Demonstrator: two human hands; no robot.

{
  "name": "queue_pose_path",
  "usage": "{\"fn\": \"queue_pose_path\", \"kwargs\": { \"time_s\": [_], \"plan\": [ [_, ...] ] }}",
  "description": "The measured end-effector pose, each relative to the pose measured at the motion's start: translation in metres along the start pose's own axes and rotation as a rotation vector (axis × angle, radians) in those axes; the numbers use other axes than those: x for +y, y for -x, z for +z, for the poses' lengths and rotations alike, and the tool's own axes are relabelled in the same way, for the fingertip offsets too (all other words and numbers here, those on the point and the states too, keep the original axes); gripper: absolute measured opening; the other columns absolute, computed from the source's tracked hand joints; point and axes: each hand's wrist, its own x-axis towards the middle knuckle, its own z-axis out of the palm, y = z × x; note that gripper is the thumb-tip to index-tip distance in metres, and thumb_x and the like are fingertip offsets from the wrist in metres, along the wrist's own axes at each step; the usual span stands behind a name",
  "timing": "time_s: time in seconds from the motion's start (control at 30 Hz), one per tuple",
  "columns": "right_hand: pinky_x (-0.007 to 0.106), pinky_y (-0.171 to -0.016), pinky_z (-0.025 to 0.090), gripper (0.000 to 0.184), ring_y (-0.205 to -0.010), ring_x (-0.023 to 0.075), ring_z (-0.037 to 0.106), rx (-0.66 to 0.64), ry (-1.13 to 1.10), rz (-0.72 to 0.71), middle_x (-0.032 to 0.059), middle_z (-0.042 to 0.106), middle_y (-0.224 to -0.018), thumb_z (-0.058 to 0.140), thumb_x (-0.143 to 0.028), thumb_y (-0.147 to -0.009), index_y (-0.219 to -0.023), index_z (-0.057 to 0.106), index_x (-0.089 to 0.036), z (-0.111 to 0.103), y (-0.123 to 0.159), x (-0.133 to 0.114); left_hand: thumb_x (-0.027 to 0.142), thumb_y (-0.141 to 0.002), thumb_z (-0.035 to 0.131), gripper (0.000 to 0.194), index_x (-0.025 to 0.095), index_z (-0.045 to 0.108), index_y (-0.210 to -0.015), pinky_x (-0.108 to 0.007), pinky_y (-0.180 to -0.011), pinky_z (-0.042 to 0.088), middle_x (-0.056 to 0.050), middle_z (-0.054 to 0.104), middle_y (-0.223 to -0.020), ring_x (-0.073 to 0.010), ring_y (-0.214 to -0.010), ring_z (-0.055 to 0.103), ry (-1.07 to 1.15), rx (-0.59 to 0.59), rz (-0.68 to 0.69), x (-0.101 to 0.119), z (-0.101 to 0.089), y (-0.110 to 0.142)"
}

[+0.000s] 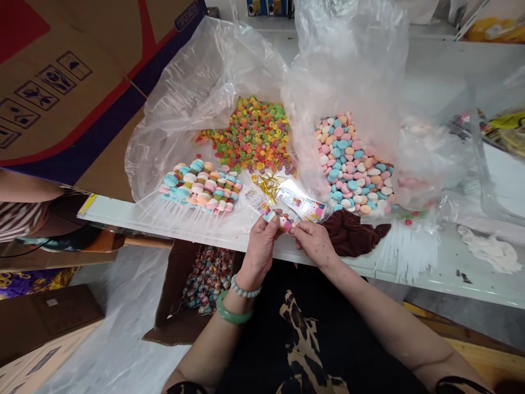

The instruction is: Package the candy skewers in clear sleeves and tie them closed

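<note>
Close to the table's front edge, my left hand (261,243) pinches a small printed candy wrapper (286,222), white and pink with coloured marks. The fingertips of my right hand (315,241) are closed on its right end. What is inside the wrapper, if anything, I cannot make out. Just beyond my fingers lie flat printed wrappers (302,200) and a bunch of gold twist ties (268,185). To the left, candy skewers (200,187) of pastel and ring-shaped sweets lie in a pile, their white sticks towards me. A brown cloth (355,232) is beside my right hand.
Open plastic bags hold ring candies (260,134) and pastel oval candies (348,164). White sticks (410,246) and a crumpled white glove or cloth (490,249) lie right. Below the edge stands a carton (162,306) of finished candy sticks; a large cardboard box (82,82) leans left, near another person's arm.
</note>
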Motion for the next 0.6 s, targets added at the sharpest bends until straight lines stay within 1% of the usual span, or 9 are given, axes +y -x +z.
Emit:
{"fn": "queue_pose_path", "kwargs": {
  "time_s": [0.07,0.1,0.2,0.27,0.3,0.37,0.43,0.5,0.6],
  "plan": [
    [0.024,-0.051,0.033,0.033,-0.047,0.012,0.047,0.018,-0.076,0.036,-0.0024,0.054,-0.045,0.054,-0.04,-0.083,-0.056,0.056,-0.02,0.004,0.001,0.0,0.039,-0.069,0.082,0.04,0.015,0.068,-0.097,-0.024,-0.072,0.05,-0.001,0.069,-0.081,-0.0102,-0.071,0.061,-0.028,-0.005,0.018,-0.003,0.002,0.001],
    [0.024,-0.05,0.033,0.033,-0.046,0.0118,0.046,0.032,-0.124,0.032,-0.0027,0.052,-0.044,0.054,-0.04,-0.083,-0.056,0.057,-0.02,0.006,0.002,-0.001,0.04,-0.069,0.081,0.039,0.015,0.068,-0.096,-0.024,-0.071,0.05,-0.001,0.067,-0.078,-0.0098,-0.069,0.06,-0.033,-0.023,0.01,-0.005,0.003,0.002],
    [0.024,-0.051,0.035,0.033,-0.047,0.0109,0.044,0.089,-0.236,-0.04,-0.0035,0.049,-0.045,0.057,-0.044,-0.081,-0.059,0.059,-0.019,0.01,0.005,-0.009,0.044,-0.073,0.077,0.035,0.013,0.067,-0.087,-0.025,-0.067,0.05,-0.001,0.064,-0.072,-0.0103,-0.064,0.058,-0.009,-0.11,-0.035,-0.01,0.005,0.001],
    [0.024,-0.048,0.033,0.035,-0.044,0.0098,0.041,0.083,-0.299,-0.032,-0.0039,0.049,-0.045,0.059,-0.047,-0.08,-0.059,0.058,-0.019,0.009,0.007,-0.013,0.044,-0.075,0.076,0.034,0.013,0.064,-0.079,-0.025,-0.066,0.051,-0.001,0.063,-0.071,-0.0106,-0.063,0.058,0.02,-0.13,-0.047,-0.012,0.004,0.0],
    [0.023,-0.045,0.031,0.035,-0.042,0.0091,0.039,0.043,-0.336,0.0,-0.004,0.049,-0.047,0.059,-0.049,-0.079,-0.06,0.057,-0.019,0.007,0.007,-0.014,0.044,-0.075,0.076,0.034,0.013,0.063,-0.077,-0.025,-0.065,0.051,-0.001,0.063,-0.072,-0.0107,-0.063,0.058,0.036,-0.117,-0.047,-0.011,0.003,-0.002],
    [0.023,-0.042,0.028,0.032,-0.04,0.0083,0.037,-0.076,-0.395,0.063,-0.0036,0.054,-0.053,0.059,-0.049,-0.077,-0.064,0.057,-0.02,0.004,0.007,-0.013,0.044,-0.073,0.078,0.035,0.013,0.063,-0.077,-0.025,-0.064,0.051,-0.001,0.063,-0.072,-0.0112,-0.063,0.06,0.074,-0.06,-0.055,-0.009,0.0,-0.005],
    [0.023,-0.042,0.029,0.026,-0.041,0.0084,0.039,-0.141,-0.376,0.064,-0.0032,0.056,-0.058,0.06,-0.044,-0.075,-0.068,0.058,-0.02,0.001,0.006,-0.009,0.045,-0.07,0.08,0.037,0.014,0.064,-0.083,-0.027,-0.066,0.053,-0.002,0.065,-0.074,-0.013,-0.064,0.063,0.115,-0.001,-0.066,-0.005,-0.003,-0.009],
    [0.023,-0.045,0.031,0.021,-0.045,0.0092,0.04,-0.107,-0.311,0.021,-0.0039,0.052,-0.056,0.059,-0.039,-0.074,-0.065,0.059,-0.02,0.001,0.006,-0.005,0.046,-0.069,0.081,0.04,0.014,0.066,-0.087,-0.03,-0.07,0.054,-0.003,0.067,-0.077,-0.0151,-0.068,0.066,0.135,0.02,-0.075,-0.003,-0.006,-0.011],
    [0.025,-0.051,0.034,0.02,-0.05,0.0113,0.041,0.01,-0.274,-0.048,-0.0048,0.045,-0.051,0.057,-0.036,-0.074,-0.064,0.06,-0.02,0.01,0.002,-0.005,0.043,-0.071,0.08,0.034,0.013,0.066,-0.081,-0.028,-0.074,0.054,-0.004,0.069,-0.079,-0.0149,-0.074,0.067,0.138,0.018,-0.06,-0.005,-0.003,-0.008]
  ]
}}
